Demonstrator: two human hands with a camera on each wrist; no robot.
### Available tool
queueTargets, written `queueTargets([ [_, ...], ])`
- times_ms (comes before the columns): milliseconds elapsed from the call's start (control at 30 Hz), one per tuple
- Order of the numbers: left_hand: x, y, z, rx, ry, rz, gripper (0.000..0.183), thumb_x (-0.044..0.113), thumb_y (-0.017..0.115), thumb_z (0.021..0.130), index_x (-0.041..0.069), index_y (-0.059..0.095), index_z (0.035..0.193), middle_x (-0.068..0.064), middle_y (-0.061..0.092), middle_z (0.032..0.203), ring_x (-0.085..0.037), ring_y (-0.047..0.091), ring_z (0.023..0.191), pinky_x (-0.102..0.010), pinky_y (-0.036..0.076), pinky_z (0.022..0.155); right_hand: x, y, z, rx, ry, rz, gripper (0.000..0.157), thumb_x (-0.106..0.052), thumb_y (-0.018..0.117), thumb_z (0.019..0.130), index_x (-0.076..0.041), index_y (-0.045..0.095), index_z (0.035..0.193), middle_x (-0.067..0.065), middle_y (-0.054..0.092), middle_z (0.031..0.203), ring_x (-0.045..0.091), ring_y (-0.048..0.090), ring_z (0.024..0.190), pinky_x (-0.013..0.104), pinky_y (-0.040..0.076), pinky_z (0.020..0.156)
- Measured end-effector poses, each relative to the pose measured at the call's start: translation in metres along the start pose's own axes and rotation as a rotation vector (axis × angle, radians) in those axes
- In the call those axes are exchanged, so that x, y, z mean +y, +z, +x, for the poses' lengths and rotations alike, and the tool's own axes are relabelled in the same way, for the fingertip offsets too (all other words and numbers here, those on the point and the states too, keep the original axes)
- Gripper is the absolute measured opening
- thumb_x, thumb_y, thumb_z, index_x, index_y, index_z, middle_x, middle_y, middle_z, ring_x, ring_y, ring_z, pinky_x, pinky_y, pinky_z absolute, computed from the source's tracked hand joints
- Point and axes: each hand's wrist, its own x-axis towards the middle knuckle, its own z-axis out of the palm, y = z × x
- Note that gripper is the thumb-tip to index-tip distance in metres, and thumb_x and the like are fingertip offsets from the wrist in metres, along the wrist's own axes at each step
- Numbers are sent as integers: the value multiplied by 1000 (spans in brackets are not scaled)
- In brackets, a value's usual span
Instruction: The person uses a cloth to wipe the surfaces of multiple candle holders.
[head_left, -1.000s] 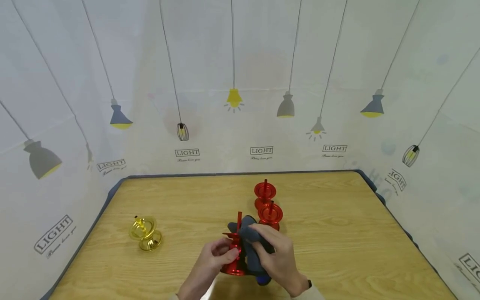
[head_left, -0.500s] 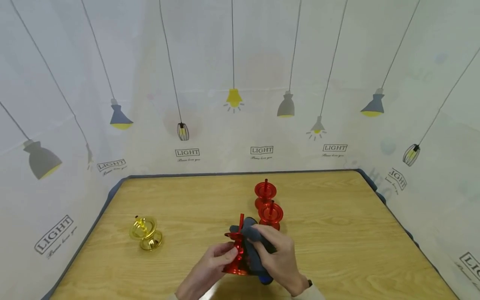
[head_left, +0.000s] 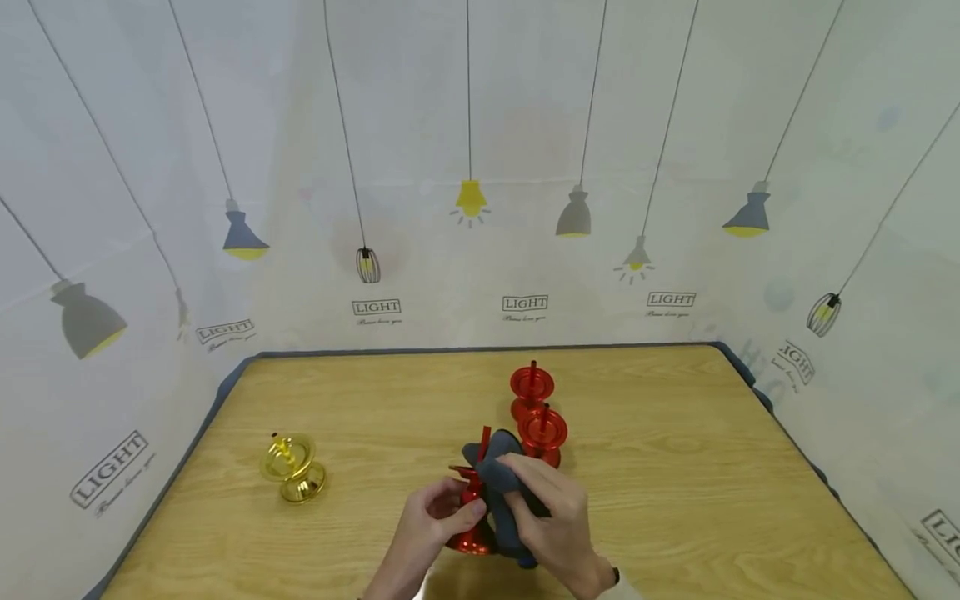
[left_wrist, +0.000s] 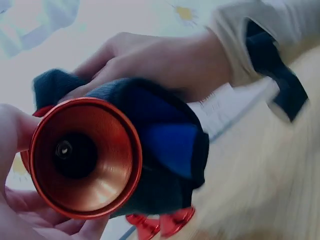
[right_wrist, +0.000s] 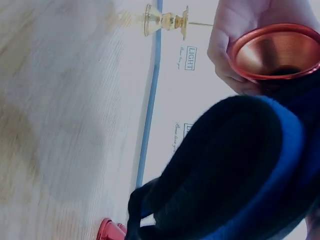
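A shiny red candlestick with a flared base, a small dish and an upright stem is held over the near middle of the table. My left hand grips its body between thumb and fingers. On its right side, my right hand pinches a bunched dark blue cloth against it. The left wrist view looks into the hollow round base, with the cloth wrapped close behind. Cloth folds hide most of the right fingers in the right wrist view, where the base shows beside them.
Two more red candlesticks stand just beyond my right hand, a farther one and a nearer one. A gold candlestick is at the left of the wooden table. A lamp-printed white sheet surrounds the table's far sides.
The red candlestick's dish and stem have tilted slightly back and forth in my left hand. The cloth has shifted a little against it, and its bright blue end no longer shows in the head view.
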Motion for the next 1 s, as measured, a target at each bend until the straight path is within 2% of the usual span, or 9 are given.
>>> queueTargets([
  [100,0,-4,0,-102,-8,-124,33,21,68,97,-3,65,120,4,72,95,-11,68,91,-28,57,81,-3,-2,0,11,52,39,38,14,77,79,2,72,114,17,75,106,24,74,100,21,53,97],
  [167,0,-6,0,-186,-11,-195,30,20,64,100,0,65,121,5,73,96,-10,69,92,-28,58,84,-4,-3,1,13,98,67,43,18,76,76,1,72,115,17,75,107,22,74,102,21,53,96],
  [367,-3,-10,3,-398,0,-342,29,23,49,107,7,65,125,4,75,107,-10,70,101,-30,54,95,-7,-2,-1,49,259,152,38,16,75,81,3,71,116,19,75,108,12,72,105,21,56,91],
  [500,-5,-11,4,-465,6,-369,32,24,44,109,8,65,127,4,75,109,-9,69,104,-29,52,99,-5,-2,-3,49,278,136,35,13,75,83,0,72,115,17,75,107,12,72,102,20,55,91],
  [600,-5,-12,3,-423,7,-306,36,23,45,109,1,61,133,6,74,110,-8,68,105,-28,51,98,-3,-2,-2,32,202,78,36,13,77,81,-2,73,113,16,76,105,16,73,99,19,54,92],
  [733,-1,-9,-1,-197,46,-47,40,26,60,103,-4,62,129,3,72,105,-10,67,98,-26,53,88,1,-3,0,31,67,21,36,13,78,78,-1,74,111,16,76,102,22,74,96,20,53,95],
  [833,2,-4,-3,-21,83,147,37,29,73,94,0,69,116,-3,73,98,-14,68,88,-25,55,78,3,-1,1,42,-14,-3,26,6,76,84,2,73,110,17,75,100,26,73,93,21,53,95],
  [900,4,-1,-4,44,107,232,36,31,79,88,2,71,108,-6,73,92,-15,69,82,-25,56,74,3,0,1,39,-44,-17,19,-2,74,91,3,73,109,17,75,99,27,73,91,21,53,95],
  [1000,5,2,-4,94,119,278,36,33,83,84,3,72,101,-5,72,86,-15,68,77,-25,56,70,2,3,-1,37,-54,-26,19,-10,70,96,3,73,109,18,75,99,29,73,90,21,54,95],
])
